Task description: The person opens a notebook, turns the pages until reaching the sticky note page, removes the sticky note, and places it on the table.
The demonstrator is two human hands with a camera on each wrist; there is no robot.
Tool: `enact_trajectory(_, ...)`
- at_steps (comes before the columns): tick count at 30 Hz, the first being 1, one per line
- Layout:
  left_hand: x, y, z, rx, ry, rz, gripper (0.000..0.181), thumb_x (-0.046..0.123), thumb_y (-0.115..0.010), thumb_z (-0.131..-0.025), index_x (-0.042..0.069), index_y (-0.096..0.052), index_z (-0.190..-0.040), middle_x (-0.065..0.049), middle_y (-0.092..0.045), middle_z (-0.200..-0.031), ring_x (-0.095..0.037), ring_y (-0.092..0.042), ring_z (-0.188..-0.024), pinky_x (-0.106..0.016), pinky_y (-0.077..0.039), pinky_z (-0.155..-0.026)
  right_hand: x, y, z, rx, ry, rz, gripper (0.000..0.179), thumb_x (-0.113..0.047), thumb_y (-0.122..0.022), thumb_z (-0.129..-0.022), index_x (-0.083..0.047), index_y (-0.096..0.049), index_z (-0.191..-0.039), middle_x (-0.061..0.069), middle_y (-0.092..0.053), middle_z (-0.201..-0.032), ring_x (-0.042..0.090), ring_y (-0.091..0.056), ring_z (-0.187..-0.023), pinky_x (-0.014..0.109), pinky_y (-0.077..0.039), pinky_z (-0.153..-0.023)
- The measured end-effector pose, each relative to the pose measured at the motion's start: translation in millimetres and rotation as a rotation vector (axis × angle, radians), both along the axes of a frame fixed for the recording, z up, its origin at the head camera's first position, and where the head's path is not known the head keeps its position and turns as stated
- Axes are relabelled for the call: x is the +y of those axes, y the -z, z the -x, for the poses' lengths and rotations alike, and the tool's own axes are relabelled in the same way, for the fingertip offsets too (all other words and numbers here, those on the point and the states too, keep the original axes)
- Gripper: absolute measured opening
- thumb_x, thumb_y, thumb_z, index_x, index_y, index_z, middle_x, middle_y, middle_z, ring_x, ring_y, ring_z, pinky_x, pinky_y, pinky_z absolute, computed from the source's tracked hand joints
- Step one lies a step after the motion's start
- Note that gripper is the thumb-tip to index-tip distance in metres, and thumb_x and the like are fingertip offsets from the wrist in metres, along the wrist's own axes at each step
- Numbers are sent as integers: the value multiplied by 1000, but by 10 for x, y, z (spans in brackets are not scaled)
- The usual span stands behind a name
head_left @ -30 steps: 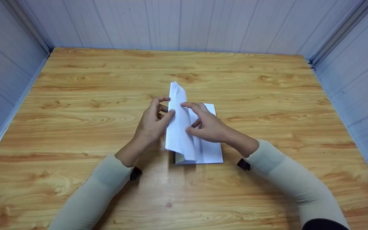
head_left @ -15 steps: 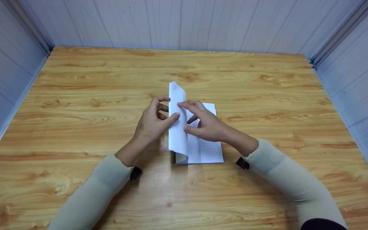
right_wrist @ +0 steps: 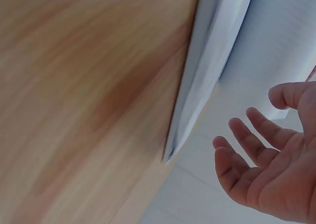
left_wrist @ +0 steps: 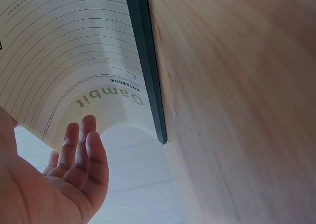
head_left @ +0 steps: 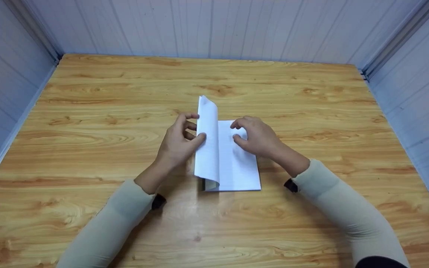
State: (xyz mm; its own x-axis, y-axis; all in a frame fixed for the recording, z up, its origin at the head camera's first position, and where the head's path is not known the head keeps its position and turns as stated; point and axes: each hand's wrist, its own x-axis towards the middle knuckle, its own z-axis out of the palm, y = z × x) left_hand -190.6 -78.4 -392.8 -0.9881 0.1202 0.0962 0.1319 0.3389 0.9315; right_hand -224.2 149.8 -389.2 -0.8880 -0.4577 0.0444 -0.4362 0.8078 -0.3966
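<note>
An open notebook [head_left: 238, 175] lies on the wooden table, its right-hand page flat. The front cover and several pages [head_left: 207, 160] stand raised and curled at its left side. My left hand [head_left: 177, 143] pinches these raised pages, thumb on the page side and fingers behind. From the left wrist view, the cover [left_wrist: 84, 41] shows ruled lines, the words "Gambit" and "NOTEBOOK", and a dark spine [left_wrist: 144, 56]. My right hand [head_left: 259, 137] hovers over the right-hand page with fingers loosely bent and nothing in them; the right wrist view shows these fingers [right_wrist: 249, 140] apart from the notebook.
The wood-grain table [head_left: 125, 93] extends around the notebook on all sides. Pale panelled walls [head_left: 207, 29] stand behind it and at both sides. A small black piece [head_left: 158, 201] sits at each sleeve cuff.
My right hand has come away from the raised pages and moved right, over the flat page. My left hand stays in place with its hold on the pages.
</note>
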Motion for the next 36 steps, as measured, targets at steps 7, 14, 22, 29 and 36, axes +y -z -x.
enact_trajectory(7, -5, -10, 2, -9, 4, 1, 45, 23, -61, -75, 25, -41, -115, 0, -61, -88, -16, -61, -67, -28, -50, -60, 155, 48, 113, -44, 86, -148, 48, -40, -57, -75, -13, -54, -114, 5, -53, -113, 25, -45, -104, 40, -40, -86)
enact_trajectory(14, -5, -15, -5, -12, 3, -4, 45, 23, -60, -75, 25, -42, -115, 0, -61, -89, -16, -60, -67, -28, -49, -60, 194, 75, 111, -76, 122, -305, 74, -51, -58, -69, -8, -42, -127, 10, -41, -128, 32, -33, -118, 50, -34, -92)
enact_trajectory(22, -10, 2, 1, 15, 7, 13, 45, 24, -59, -74, 23, -42, -116, 0, -62, -88, -17, -60, -67, -28, -49, -60, 219, 124, 104, -112, 78, -318, 81, -52, -58, -69, -8, -34, -133, 10, -34, -135, 33, -27, -123, 53, -30, -94)
enact_trajectory(29, -15, -3, -3, 9, -1, 3, 45, 23, -59, -74, 23, -42, -116, 0, -62, -87, -16, -60, -66, -28, -49, -60, 205, 146, 109, -123, 72, -326, 82, -52, -59, -68, -8, -33, -133, 10, -34, -135, 32, -27, -124, 52, -29, -96)
enact_trajectory(36, -12, -10, -10, 5, 8, -4, 45, 22, -59, -75, 24, -41, -117, -1, -61, -89, -16, -60, -68, -28, -50, -60, 191, 147, 109, -131, 76, -318, 83, -50, -60, -69, -10, -29, -135, 10, -35, -135, 33, -27, -124, 53, -29, -96)
